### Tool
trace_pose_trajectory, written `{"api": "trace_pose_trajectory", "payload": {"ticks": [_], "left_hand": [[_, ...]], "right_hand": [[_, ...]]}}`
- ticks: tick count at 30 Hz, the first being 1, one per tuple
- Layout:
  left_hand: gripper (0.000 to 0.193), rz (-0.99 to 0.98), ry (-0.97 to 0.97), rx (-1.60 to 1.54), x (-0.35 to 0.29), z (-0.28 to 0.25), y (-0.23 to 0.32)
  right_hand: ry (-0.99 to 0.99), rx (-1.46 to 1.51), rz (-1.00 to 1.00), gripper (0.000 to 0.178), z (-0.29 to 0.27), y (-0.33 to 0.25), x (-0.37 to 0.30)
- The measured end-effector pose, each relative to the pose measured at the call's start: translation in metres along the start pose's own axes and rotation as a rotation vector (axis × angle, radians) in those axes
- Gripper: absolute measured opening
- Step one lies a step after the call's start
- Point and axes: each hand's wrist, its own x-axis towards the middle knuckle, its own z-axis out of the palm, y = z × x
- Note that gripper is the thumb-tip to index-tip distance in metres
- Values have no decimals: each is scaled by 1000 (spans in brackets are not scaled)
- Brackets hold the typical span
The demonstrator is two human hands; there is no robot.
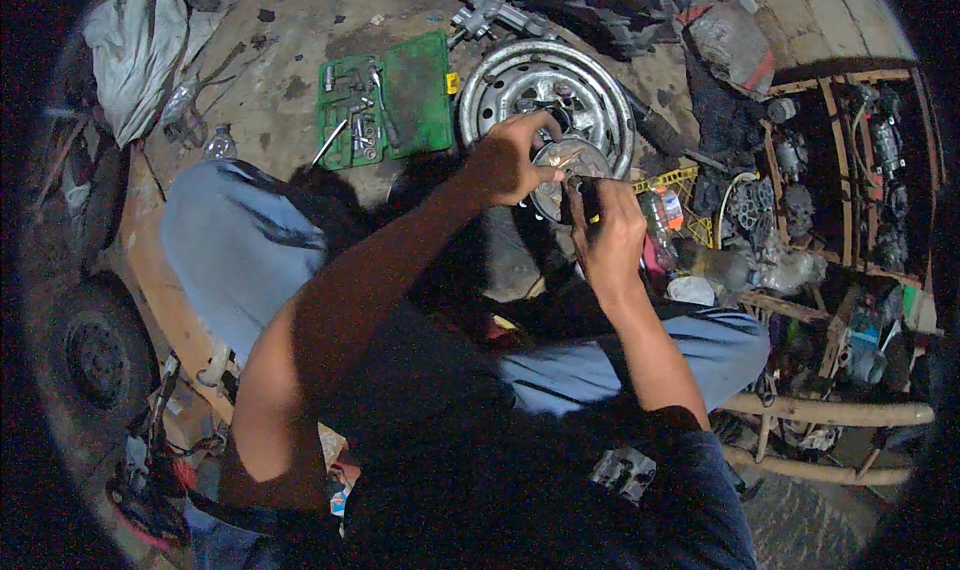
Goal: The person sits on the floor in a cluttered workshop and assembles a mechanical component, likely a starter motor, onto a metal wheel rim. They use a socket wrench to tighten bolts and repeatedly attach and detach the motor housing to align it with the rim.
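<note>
The right hand, right of centre, bends its fingers at the metal disc's lower right edge; I cannot tell whether they pinch the dark piece there. The left hand pinches the disc's left side, thumb on its face. Between both hands, each touching, the disc is round, without a long axis. Behind lies a wheel, upper centre; left of it, a green case.

Cloth at ten o'clock, tyre near nine, sack between one and two, rack between two and three, poles near four.
</note>
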Motion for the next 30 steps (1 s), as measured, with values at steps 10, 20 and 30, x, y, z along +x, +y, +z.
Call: {"api": "trace_pose_trajectory", "payload": {"ticks": [10, 20, 30], "left_hand": [[42, 56, 178, -20, -13, 14, -2], [37, -87, 210, -88, -29, 12, 6], [29, -278, 262, 89, -76, -17, -72]], "right_hand": [[-220, -115, -12, 56, -9, 1, -2], [-124, -155, 53, 29, -3, 1, 5], [129, 241, -23, 20, 11, -67, 24]]}}
